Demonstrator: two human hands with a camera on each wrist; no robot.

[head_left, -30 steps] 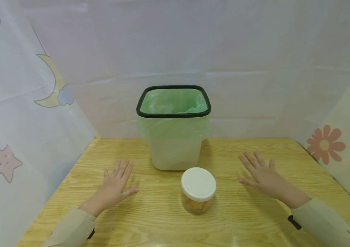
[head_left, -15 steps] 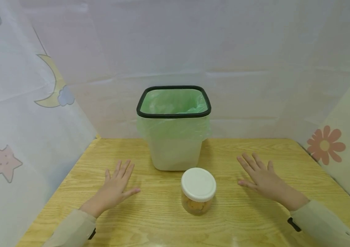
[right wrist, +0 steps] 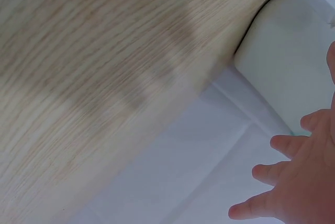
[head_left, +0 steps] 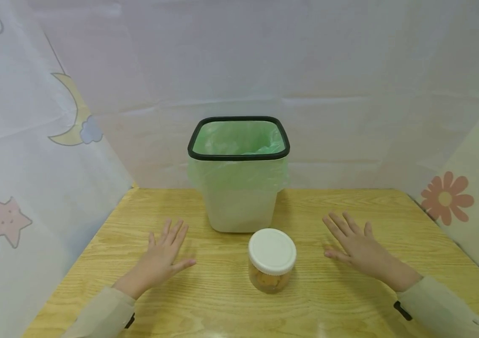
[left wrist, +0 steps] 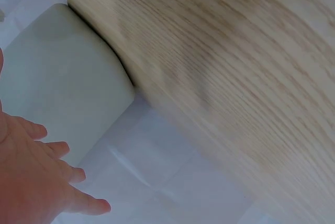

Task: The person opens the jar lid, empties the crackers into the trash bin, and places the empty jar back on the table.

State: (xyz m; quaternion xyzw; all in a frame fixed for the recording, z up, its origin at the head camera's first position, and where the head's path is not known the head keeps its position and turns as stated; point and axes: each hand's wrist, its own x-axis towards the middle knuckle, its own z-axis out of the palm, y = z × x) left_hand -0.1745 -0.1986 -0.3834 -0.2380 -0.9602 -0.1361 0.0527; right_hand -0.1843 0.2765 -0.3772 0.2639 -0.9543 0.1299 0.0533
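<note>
Two hands (head_left: pixel 159 261) (head_left: pixel 362 251) flank one jar (head_left: pixel 271 259) and one bin (head_left: pixel 241 202).

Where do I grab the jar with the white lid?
Probably round the jar, below its white lid, coming from the right with the right hand: the jar stands upright, its sides are round, the bin is behind it, and that hand looks nearer.

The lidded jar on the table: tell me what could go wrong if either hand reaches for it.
A hasty sweep by the left hand or right hand might knock the jar over or into the bin behind it.
Lifting by the white lid alone may be risky: its tightness can't be judged, so the contents might spill.
</note>
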